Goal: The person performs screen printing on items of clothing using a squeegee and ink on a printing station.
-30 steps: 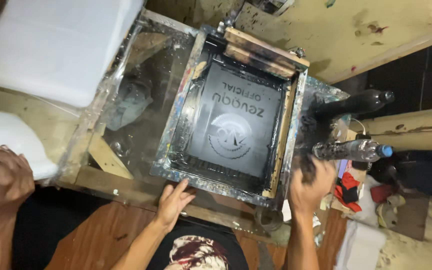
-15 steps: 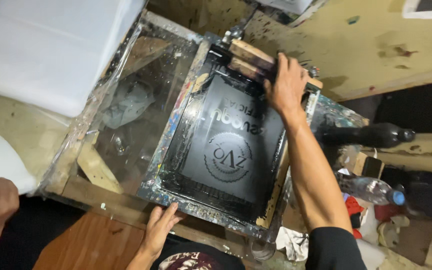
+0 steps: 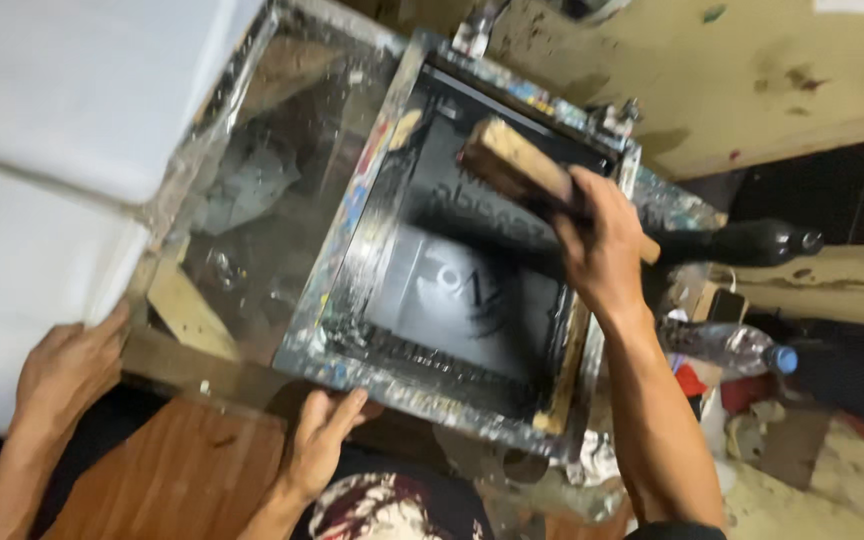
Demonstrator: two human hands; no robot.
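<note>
Dim workshop, blown-out whites, motion blur

Light falls from above and is uneven. The white sheets point(image 3: 82, 90) at upper left are overexposed and lose all surface detail. The black screen point(image 3: 462, 270) is dark, with dull sheen on wet ink. Motion smears the right hand point(image 3: 602, 245) and squeegee point(image 3: 527, 170); the edges are soft.

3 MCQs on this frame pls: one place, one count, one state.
1. Where is the left hand?
A on the near rail of the screen frame
B on a bottle
C on a cup
2. How many hands show?
A two
B three
C four
3. The right hand is:
A empty
B shut on the wooden squeegee
C flat on a table

Key:
1 A, its fingers lie on the near rail.
2 B, another person's hand shows at far left.
3 B, its fingers wrap the squeegee's handle.
</note>
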